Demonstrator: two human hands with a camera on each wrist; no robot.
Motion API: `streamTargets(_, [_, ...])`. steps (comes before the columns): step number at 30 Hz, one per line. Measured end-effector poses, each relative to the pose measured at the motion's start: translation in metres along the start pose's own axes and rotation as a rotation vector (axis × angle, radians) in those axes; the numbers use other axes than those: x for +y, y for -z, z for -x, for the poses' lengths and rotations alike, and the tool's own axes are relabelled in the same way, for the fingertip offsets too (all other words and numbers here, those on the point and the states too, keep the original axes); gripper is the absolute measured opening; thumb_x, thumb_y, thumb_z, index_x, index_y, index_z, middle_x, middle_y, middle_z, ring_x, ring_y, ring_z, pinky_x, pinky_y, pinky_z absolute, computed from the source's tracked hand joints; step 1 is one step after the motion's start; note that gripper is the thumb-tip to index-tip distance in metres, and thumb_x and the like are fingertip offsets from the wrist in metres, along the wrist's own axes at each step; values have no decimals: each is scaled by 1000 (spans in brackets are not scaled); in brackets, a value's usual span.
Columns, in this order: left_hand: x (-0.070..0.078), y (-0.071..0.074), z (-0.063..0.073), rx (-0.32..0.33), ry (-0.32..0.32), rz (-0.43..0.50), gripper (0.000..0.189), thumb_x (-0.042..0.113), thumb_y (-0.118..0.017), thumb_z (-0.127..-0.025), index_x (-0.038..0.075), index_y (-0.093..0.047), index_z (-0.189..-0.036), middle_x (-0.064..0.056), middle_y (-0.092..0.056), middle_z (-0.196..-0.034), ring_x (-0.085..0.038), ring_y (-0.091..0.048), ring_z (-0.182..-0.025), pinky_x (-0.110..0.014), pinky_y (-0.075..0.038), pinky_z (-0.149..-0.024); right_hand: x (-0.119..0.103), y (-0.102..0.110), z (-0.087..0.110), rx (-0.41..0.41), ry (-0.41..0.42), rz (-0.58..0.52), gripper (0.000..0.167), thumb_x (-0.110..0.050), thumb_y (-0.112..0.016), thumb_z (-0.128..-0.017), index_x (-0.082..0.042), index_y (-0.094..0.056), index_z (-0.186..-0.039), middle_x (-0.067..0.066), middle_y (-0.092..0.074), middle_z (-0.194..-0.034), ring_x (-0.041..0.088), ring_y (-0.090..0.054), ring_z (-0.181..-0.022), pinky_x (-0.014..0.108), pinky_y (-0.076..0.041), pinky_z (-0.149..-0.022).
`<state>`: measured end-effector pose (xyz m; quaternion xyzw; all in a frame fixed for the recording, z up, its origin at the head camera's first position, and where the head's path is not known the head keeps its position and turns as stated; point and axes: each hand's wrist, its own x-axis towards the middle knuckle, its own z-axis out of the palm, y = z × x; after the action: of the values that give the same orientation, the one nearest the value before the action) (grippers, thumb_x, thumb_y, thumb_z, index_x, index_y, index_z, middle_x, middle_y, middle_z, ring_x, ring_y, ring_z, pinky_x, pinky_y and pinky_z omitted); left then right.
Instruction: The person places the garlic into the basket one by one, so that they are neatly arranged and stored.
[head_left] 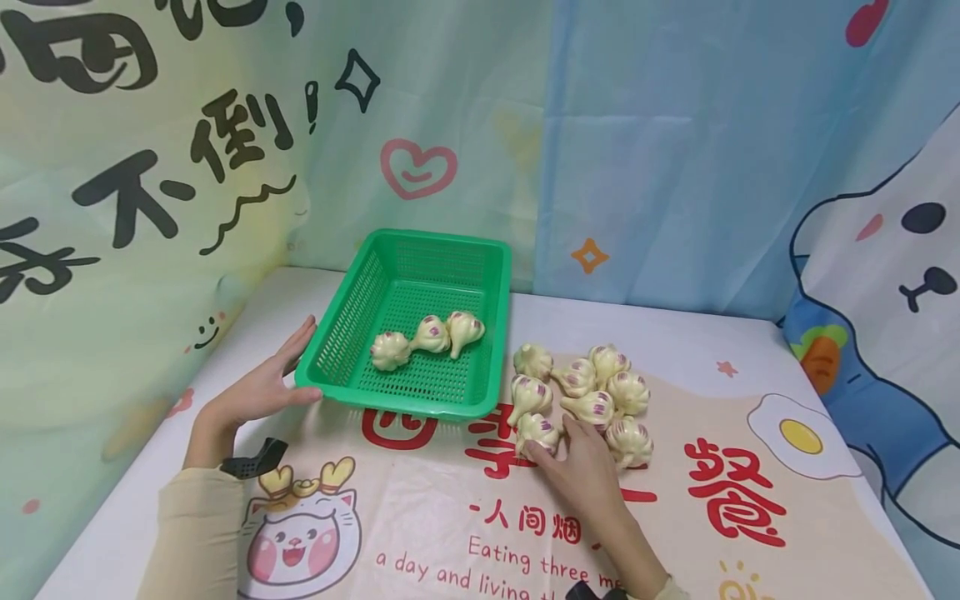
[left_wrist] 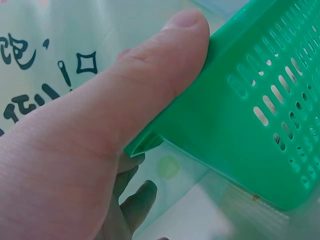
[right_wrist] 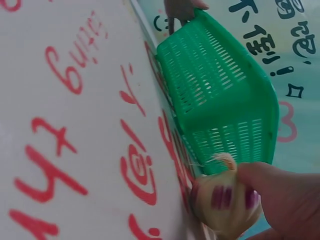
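Note:
A green plastic basket [head_left: 420, 406] stands on the table with three garlic bulbs [head_left: 431, 335] lying in a row inside. My left hand [head_left: 262, 387] is at its near left corner. The thumb [left_wrist: 165, 65] lies along the rim in the left wrist view, while the straight fingers extend past the corner on the other side. To the right of the basket is a cluster of several garlic bulbs [head_left: 609, 365]. At its near left edge, my right hand [head_left: 581, 471] pinches one garlic bulb [right_wrist: 225, 200]; its thumb shows against the bulb, and the other fingers are mostly hidden.
A printed cloth [head_left: 420, 500] with red lettering covers the table. Behind the basket hangs a blue-green curtain [head_left: 660, 167], and a yellowish printed curtain [head_left: 135, 275] runs along the left side. At the right stands a panel with a white cartoon animal [head_left: 885, 275].

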<state>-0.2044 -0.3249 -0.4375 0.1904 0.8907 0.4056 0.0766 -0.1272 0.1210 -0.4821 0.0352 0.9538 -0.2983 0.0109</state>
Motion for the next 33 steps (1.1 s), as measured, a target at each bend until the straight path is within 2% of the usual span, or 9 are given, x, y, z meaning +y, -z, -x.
streamTargets(3, [-1,-1,-1,2,3,2,103,23,-74,-81,30,-1,-153,8,10,-160,-34,1,-148,-69,-15,-108,-1,3,0,-14,11,-17,85,-47,-71,-80,4,-42,-140,25,-44,-142,44,-40,-131,61,-34,-104])
streamTargets(11, [-1,-1,-1,2,10,7,102,26,-74,-81,34,-1,-152,9,10,-160,-36,-3,-147,-70,-15,-107,-2,6,0,-42,114,-52,89,-34,-81,-73,4,-39,-142,19,-39,-144,36,-43,-129,52,-40,-103])
streamTargets(21, [-1,0,-1,1,11,12,103,25,-75,-81,33,-1,-152,10,9,-160,-34,-2,-148,-69,-14,-108,-1,9,0,-94,140,-61,92,-31,-83,-71,-4,-37,-145,16,-33,-146,38,-40,-131,53,-40,-103])
streamTargets(27, [-2,0,-1,1,1,21,104,24,-75,-81,26,-1,-153,6,9,-161,-36,-2,-147,-69,-12,-108,2,10,0,-98,180,-86,91,-30,-84,-70,-4,-39,-144,17,-36,-144,37,-41,-131,52,-39,-104])
streamTargets(33, [-2,0,-1,4,5,19,103,23,-75,-80,27,-2,-153,8,8,-161,-35,-3,-147,-68,-12,-109,3,12,0,-94,191,-120,96,-29,-85,-69,-6,-35,-146,15,-38,-142,34,-46,-126,48,-42,-103])
